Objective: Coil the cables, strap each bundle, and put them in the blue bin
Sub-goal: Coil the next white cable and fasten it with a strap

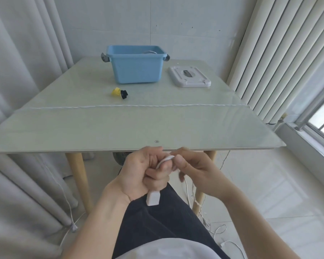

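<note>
Below the table's near edge, my left hand (pixel 148 174) grips a white cable (pixel 165 160) in a curled fist; a white rectangular plug (pixel 153 198) sticks out under the fist. My right hand (pixel 193 170) pinches the same cable loop at its top. More of this cable hangs down to the floor (pixel 187 191). The blue bin (pixel 137 69) stands open at the table's far side with something pale inside. A second thin white cable (pixel 138 106) lies stretched across the table. Yellow and black straps (pixel 119 92) lie in front of the bin.
The bin's grey lid (pixel 189 76) lies right of the bin. The glass table (pixel 101 128) has wooden legs. Curtains hang left, a radiator and a window stand right. Loose white cables (pixel 221 230) lie on the floor by my dark trousers.
</note>
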### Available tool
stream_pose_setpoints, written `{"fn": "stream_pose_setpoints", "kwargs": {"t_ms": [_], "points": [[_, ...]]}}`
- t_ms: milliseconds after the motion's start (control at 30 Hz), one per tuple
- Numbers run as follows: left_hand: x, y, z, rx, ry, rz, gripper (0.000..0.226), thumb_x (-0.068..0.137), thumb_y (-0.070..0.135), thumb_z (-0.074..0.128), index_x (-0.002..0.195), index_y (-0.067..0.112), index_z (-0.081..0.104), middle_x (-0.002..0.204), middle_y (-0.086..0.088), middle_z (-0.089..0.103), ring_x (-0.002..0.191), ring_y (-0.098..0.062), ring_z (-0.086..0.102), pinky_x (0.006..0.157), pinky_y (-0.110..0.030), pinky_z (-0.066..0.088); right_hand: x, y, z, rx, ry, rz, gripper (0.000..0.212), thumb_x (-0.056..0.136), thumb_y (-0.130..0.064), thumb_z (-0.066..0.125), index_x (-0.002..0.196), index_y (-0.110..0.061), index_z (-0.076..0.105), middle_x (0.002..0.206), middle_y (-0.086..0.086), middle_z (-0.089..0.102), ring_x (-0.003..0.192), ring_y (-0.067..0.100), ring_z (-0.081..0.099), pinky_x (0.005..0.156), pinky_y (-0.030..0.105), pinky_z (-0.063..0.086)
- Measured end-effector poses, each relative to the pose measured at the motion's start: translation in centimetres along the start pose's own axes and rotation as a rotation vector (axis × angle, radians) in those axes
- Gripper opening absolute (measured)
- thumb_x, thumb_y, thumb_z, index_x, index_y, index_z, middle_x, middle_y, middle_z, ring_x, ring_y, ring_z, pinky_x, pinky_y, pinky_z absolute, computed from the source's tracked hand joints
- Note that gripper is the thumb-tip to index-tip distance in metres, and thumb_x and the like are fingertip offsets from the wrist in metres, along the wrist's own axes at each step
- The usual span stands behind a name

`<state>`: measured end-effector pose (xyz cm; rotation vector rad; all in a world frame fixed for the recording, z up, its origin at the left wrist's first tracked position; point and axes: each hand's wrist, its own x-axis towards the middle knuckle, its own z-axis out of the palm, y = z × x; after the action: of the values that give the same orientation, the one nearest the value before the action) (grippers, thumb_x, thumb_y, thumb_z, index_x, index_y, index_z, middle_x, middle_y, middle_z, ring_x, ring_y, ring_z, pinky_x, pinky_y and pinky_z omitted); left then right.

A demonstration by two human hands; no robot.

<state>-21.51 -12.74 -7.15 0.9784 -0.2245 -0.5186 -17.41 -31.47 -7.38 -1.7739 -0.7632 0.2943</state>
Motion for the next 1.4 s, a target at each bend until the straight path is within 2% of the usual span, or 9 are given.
{"fn": "stream_pose_setpoints", "kwargs": {"t_ms": [133,267,467,567,667,900,1067,1233,1400], "points": [[0.3,-1.0,-0.5,0.081,0.210,0.084,0.031,0.091,0.033,0.050,0.069,0.013,0.056,0.052,0.004,0.024,0.045,-0.014,0.023,0.044,-0.022,0.027,0.5,-0.6,1.7,0.290,0.143,0.117,0.045,0.097,-0.038,0.050,0.064,-0.008,0.054,0.058,0.007,0.049,0.056,0.017,0.054,0.062,0.024,0.047],[0.3,-1.9,-0.6,0.100,0.267,0.115,0.037,0.096,0.042,0.052,0.074,0.013,0.059,0.052,0.003,0.030,0.050,-0.017,0.028,0.051,-0.026,0.028,1.0,-0.9,2.8,0.528,0.283,0.240,0.047,0.097,-0.039,0.051,0.061,-0.010,0.051,0.046,-0.002,0.023,0.040,0.014,0.026,0.042,0.021,0.027],[0.1,-1.6,-0.4,-0.135,0.437,0.155,0.040,0.091,0.039,0.049,0.056,0.020,0.041,0.039,0.008,0.021,0.035,-0.008,0.014,0.040,-0.024,0.011,0.9,0.1,3.3,0.343,0.203,0.192,0.037,0.098,-0.033,0.054,0.079,-0.005,0.070,0.061,0.011,0.063,0.062,0.025,0.063,0.045,0.025,0.044],[-0.5,-1.2,-0.5,-0.364,0.375,0.239,0.044,0.091,0.040,0.043,0.051,0.023,0.031,0.043,0.008,0.013,0.038,-0.011,0.006,0.041,-0.027,0.007,0.7,0.2,2.2,0.264,0.167,0.153,0.023,0.094,-0.021,0.064,0.086,-0.002,0.072,0.072,0.008,0.068,0.066,0.014,0.062,0.049,0.025,0.050],[-1.1,-0.5,-0.6,-0.434,0.370,0.369,0.040,0.089,0.039,0.041,0.056,0.025,0.023,0.050,0.006,0.010,0.042,-0.012,0.006,0.041,-0.028,0.010,0.1,0.5,0.9,0.188,0.117,0.203,0.016,0.093,-0.018,0.068,0.088,-0.003,0.071,0.066,0.003,0.064,0.047,0.012,0.049,0.044,0.019,0.038],[-1.7,1.4,-0.6,-0.522,0.488,0.714,0.027,0.100,0.029,0.033,0.080,0.017,0.045,0.067,0.004,0.029,0.055,-0.014,0.029,0.054,-0.026,0.030,-1.2,1.6,-0.5,-0.149,0.205,0.286,0.007,0.097,-0.022,0.064,0.091,-0.020,0.068,0.066,0.000,0.068,0.049,0.014,0.055,0.052,0.021,0.042],[-0.7,1.2,-0.2,-0.318,0.578,0.737,0.024,0.105,0.012,0.032,0.086,0.013,0.047,0.077,-0.002,0.048,0.066,-0.017,0.051,0.069,-0.027,0.042,-2.0,0.6,1.1,-0.393,-0.012,0.262,0.013,0.095,-0.024,0.062,0.084,-0.025,0.069,0.066,-0.013,0.066,0.056,0.003,0.051,0.060,0.014,0.041],[0.3,-0.9,-0.3,0.316,0.702,0.624,0.019,0.102,0.010,0.044,0.095,0.013,0.061,0.079,0.001,0.061,0.077,-0.021,0.061,0.080,-0.033,0.048,-2.2,-1.3,2.0,-0.428,-0.162,0.176,0.015,0.090,-0.023,0.062,0.081,-0.019,0.072,0.071,-0.013,0.068,0.068,0.003,0.059,0.065,0.014,0.047],[-0.4,-1.1,0.1,0.646,0.599,0.380,0.023,0.105,0.004,0.041,0.104,0.007,0.063,0.077,-0.002,0.070,0.070,-0.019,0.065,0.072,-0.032,0.051,-2.1,-2.6,1.1,-0.339,-0.066,0.057,0.011,0.089,-0.020,0.068,0.079,-0.025,0.071,0.072,-0.008,0.069,0.067,0.017,0.060,0.071,0.037,0.053]]}}
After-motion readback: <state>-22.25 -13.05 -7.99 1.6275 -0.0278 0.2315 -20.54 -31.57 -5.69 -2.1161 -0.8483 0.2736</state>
